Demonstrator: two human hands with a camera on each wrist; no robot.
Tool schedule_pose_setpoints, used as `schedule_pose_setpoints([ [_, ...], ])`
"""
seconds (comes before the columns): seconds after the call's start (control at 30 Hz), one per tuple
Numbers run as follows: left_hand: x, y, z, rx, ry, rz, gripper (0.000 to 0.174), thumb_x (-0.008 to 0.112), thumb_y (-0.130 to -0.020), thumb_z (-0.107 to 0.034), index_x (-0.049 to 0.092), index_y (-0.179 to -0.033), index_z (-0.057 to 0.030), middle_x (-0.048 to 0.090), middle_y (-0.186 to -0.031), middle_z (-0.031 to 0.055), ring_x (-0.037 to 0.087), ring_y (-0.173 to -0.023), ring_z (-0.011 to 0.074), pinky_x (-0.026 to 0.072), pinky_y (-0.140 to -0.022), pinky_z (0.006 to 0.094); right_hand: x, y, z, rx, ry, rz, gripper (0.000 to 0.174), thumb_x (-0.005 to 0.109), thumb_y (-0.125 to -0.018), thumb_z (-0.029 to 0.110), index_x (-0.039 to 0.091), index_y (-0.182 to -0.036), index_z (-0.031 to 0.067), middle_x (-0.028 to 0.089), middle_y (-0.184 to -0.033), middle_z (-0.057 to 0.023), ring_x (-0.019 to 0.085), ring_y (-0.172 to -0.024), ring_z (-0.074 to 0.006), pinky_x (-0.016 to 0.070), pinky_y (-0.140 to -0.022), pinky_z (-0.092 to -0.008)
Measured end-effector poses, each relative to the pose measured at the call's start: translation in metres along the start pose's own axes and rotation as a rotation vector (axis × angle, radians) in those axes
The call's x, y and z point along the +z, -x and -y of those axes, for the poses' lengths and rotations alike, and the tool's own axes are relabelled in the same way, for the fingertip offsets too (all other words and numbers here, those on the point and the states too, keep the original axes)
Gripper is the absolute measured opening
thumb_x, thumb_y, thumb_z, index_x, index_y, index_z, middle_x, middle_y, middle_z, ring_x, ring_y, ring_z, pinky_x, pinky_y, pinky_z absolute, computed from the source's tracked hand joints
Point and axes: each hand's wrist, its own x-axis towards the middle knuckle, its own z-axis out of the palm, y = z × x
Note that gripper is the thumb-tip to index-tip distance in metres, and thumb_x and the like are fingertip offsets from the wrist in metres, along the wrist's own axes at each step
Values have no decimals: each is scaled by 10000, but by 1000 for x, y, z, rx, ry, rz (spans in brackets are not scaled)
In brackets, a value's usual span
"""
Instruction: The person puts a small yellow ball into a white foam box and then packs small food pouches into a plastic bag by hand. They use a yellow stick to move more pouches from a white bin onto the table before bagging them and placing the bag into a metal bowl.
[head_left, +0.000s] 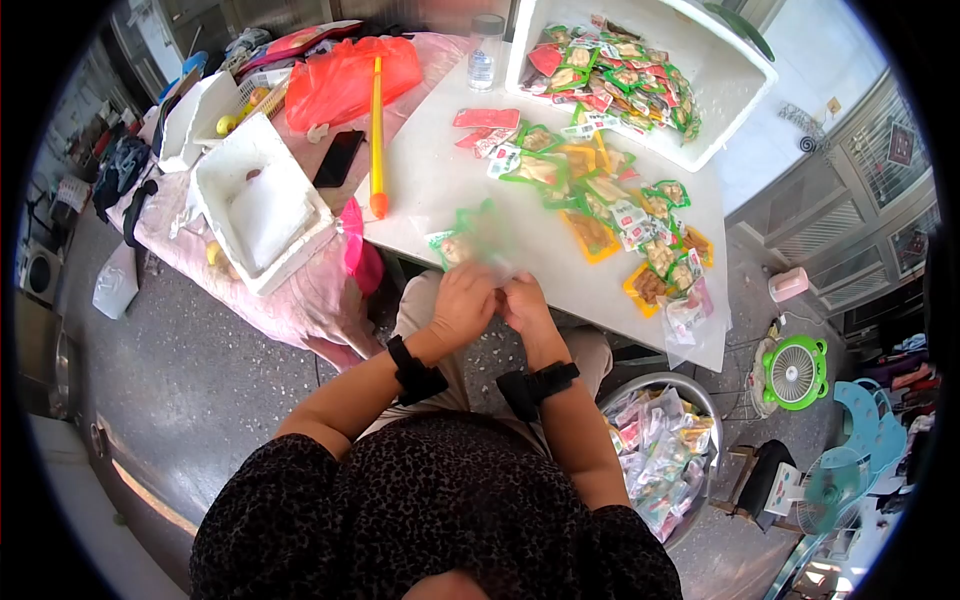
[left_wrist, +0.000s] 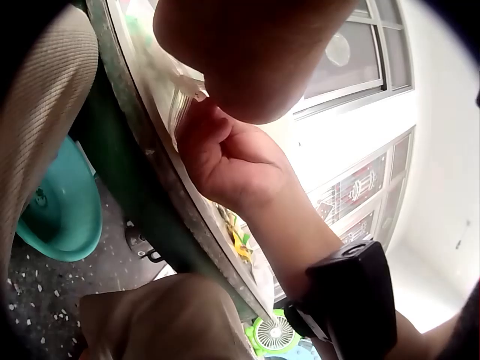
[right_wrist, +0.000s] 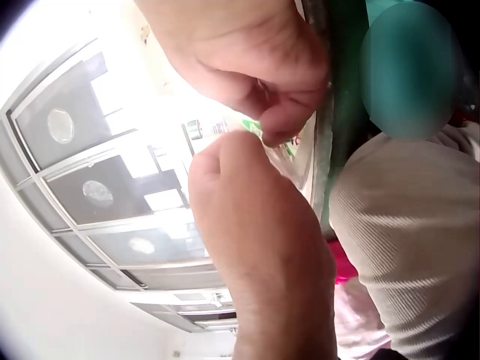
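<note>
Both hands meet at the near edge of the white table (head_left: 440,180). The left hand (head_left: 463,303) and right hand (head_left: 525,300) each pinch the near end of 1 green-rimmed snack packet (head_left: 470,238). The packet lies on the table at 12 o'clock from the knuckles. The right wrist view shows curled fingers of both hands clamped on its green edge.

Judging by the piles, the work looks partly done. A steel basin (head_left: 652,384) on the floor at 4 o'clock holds a heap of packets. Many loose packets (head_left: 600,215) are spread on the table at 1 o'clock, and the foam box (head_left: 740,75) beyond them holds more.

Both forearms angle inward, wrists close together and low over the lap.
</note>
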Motion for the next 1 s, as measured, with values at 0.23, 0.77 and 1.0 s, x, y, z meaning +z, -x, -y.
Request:
schedule_pose_setpoints([
  [0.23, 1, 8, 10, -13, 26, 49, 170, 559, -640, -68, 509, -801, -52, 508, -923, 116, 467, -915, 315, 371, -782, 389, 21, -7, 2, 17, -248, 105, 155, 457, -768, 10, 498, -917, 0, 534, -873, -79, 534, -756, -194, 461, -642, -312],
  [0.77, -44, -37, 24, 70, 110, 178, 206, 492, -688, -53, 541, -888, -51, 538, -905, 109, 507, -861, 286, 388, -784, 353, -51, 46, 32, -527, 541, -189, 215, 525, -754, 80, 477, -946, -3, 529, -822, -48, 523, -731, -112, 420, -615, -221],
  [1.0, -107, -111, -11, -253, 389, 576, 147, 464, -801, -62, 536, -913, 1, 553, -771, 60, 501, -721, 109, 404, -640, 238, -2, 95, 115, -1085, 1144, -197, 359, 613, -675, 132, 465, -961, -26, 526, -947, -144, 520, -838, -295, 407, -763, -341],
])
